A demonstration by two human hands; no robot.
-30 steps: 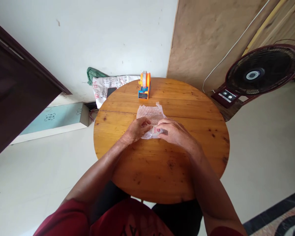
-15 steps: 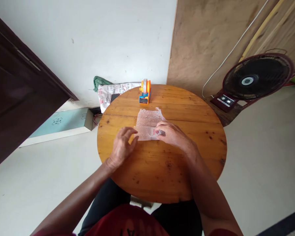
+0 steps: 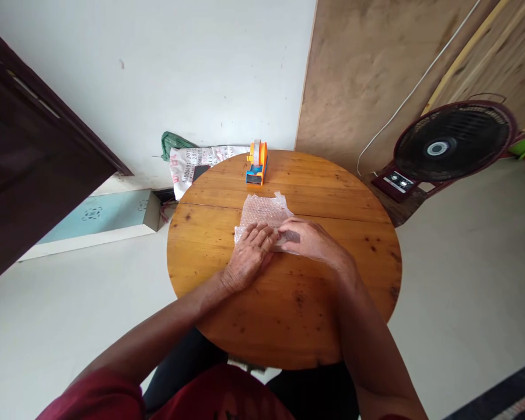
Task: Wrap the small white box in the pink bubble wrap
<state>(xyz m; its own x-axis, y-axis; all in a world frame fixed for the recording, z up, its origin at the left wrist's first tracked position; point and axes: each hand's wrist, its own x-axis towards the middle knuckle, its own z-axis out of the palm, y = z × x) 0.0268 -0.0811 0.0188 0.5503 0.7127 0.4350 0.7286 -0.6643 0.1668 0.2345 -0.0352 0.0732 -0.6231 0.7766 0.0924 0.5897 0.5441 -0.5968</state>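
A sheet of bubble wrap (image 3: pixel 265 210) lies on the round wooden table (image 3: pixel 301 326), its near part folded over toward me. My left hand (image 3: pixel 251 251) lies flat across the folded part, fingers stretched out and pointing away from me. On the right end of the fold, my right hand (image 3: pixel 317 242) has its thumb and fingers closed around the wrap. A small greyish patch shows between that thumb and index finger; what lies inside the fold I cannot make out. Both hands are close together, with the left fingertips near the right thumb.
An orange and blue tape dispenser (image 3: pixel 257 163) with a roll of tape stands at the table's far edge. Behind the table lie a printed white sack (image 3: pixel 181 169) and a green bag (image 3: pixel 175 144). A dark red fan (image 3: pixel 437 149) stands at the right, near a white cable (image 3: pixel 413 90).
My left hand has moved right and come down flat on the folded bubble wrap; before, it hovered at the wrap's left edge. My right hand stays at the fold's right end.
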